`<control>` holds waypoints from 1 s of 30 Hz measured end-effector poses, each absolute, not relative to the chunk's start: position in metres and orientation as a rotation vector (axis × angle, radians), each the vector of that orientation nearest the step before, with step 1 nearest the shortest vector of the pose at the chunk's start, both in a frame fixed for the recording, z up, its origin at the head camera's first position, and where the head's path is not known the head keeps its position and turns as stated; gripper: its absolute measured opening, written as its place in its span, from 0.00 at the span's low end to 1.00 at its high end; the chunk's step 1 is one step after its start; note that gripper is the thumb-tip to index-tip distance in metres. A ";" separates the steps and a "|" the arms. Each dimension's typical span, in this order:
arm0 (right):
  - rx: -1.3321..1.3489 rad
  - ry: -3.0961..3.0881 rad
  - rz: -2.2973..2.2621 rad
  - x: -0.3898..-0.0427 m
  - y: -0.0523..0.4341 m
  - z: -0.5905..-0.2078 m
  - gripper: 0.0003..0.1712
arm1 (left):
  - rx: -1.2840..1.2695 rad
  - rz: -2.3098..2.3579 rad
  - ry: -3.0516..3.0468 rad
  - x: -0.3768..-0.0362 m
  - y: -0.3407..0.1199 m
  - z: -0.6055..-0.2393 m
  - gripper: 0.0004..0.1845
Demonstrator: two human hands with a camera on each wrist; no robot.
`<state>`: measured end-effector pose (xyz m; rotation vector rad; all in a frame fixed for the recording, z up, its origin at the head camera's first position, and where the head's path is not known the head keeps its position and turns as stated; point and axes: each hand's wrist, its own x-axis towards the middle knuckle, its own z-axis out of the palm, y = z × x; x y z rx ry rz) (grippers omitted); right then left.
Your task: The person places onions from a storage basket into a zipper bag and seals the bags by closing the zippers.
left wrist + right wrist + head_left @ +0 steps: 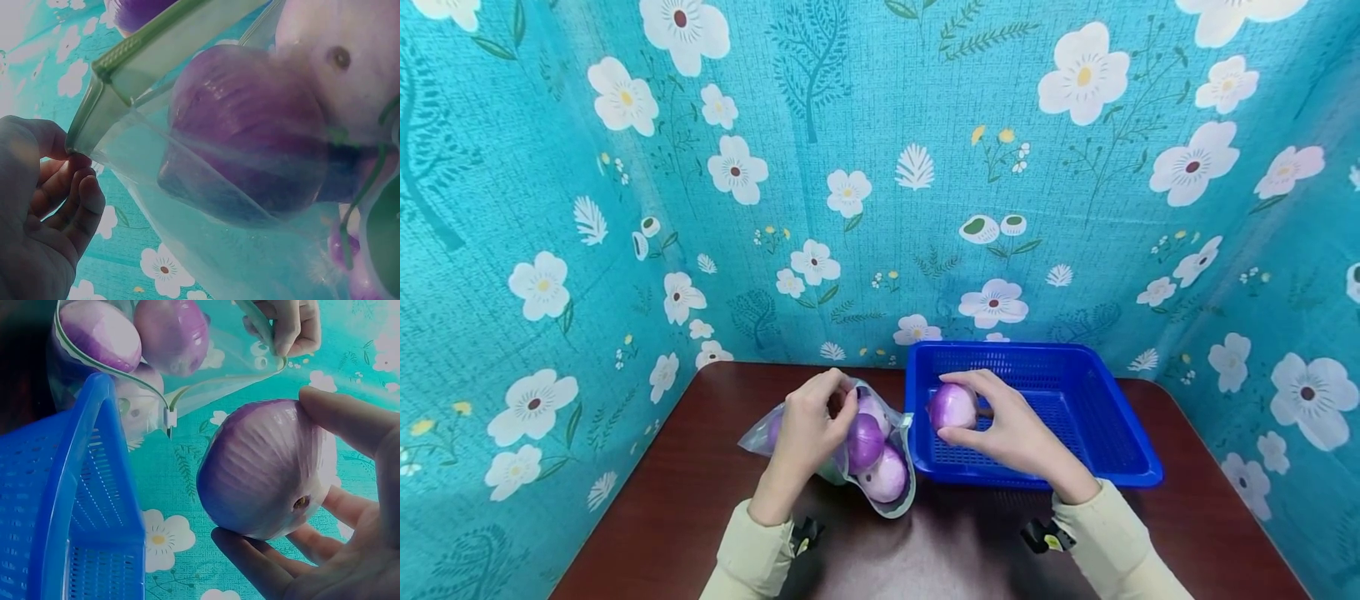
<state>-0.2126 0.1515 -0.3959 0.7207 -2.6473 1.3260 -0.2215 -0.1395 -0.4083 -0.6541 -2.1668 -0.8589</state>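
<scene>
Over the brown worktop (681, 487), left fingers (92, 194) pinch the bag (156, 50); right fingers (256, 565) grip one onion (955, 407), which should be held softly.

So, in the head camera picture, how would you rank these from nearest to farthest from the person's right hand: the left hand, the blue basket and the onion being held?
1. Held onion: nearest, gripped in the right hand.
2. Blue basket: next, seen behind that hand and reaching out to its right.
3. Left hand: farthest, over to the left, pinching the clear bag.
</scene>
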 end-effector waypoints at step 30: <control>0.950 -2.665 1.215 -0.203 0.079 -0.413 0.39 | -0.679 -0.824 -2.165 -0.223 -0.139 -0.404 0.07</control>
